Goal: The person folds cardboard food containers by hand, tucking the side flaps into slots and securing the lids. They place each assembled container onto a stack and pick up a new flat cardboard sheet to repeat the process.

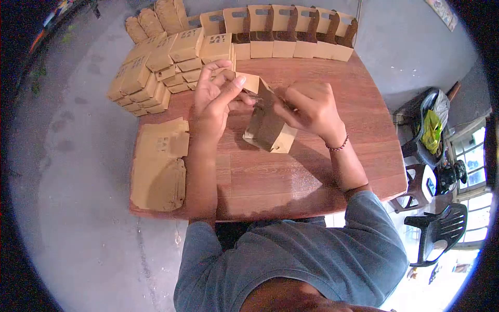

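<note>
A brown cardboard carrier (262,119), partly folded, stands tilted on the table in front of me. My left hand (217,96) grips its upper left panel, with the thumb on the near side and the fingers partly behind the cardboard. On the other side, my right hand (314,106) is closed with its fingers curled at the carrier's upper right edge. The cardboard hides some of those fingertips. To the left of my left forearm lies a stack of flat cardboard blanks (156,171), with small dark print on the top one.
Along the back of the wooden table (343,166) runs a row of open cardboard carriers (283,49). Closed printed boxes (182,47) are piled at the back left. A dark plastic chair (444,231) and a stool (418,184) stand to the right.
</note>
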Demonstrator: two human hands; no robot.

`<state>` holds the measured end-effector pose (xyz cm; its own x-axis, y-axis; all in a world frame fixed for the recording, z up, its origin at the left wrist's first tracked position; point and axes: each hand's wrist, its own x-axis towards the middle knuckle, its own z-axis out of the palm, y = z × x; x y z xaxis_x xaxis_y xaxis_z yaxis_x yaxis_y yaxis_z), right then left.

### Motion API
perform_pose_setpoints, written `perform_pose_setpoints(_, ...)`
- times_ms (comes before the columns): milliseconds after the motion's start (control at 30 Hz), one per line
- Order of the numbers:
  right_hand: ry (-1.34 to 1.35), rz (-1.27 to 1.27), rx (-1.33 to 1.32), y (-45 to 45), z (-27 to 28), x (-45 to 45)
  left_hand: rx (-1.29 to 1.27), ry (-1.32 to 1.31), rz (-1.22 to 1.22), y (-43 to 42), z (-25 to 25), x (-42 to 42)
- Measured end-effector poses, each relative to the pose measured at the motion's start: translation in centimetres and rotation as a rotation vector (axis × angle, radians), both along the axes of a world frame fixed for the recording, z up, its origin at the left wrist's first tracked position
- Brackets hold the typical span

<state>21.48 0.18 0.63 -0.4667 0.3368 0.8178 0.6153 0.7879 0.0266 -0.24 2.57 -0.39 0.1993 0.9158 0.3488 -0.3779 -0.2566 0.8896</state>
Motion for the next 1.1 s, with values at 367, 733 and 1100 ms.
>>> perform_pose_setpoints(367,0.57,0.061,-0.237,-0.3,-0.7,-1.6,0.109,0.001,0.036,-1.2,0.6,1.5)
perform_pose_setpoints(733,0.571,0.055,-0.346,-0.7,-0.5,-2.2,0.2,0.059,0.132,-2.4,0.1,2.6)
perform_pose_setpoints(1100,0.49,0.086,-0.45,-1.3,0.6,-1.5,0.265,0.139,0.139,-2.6,0.3,2.3)
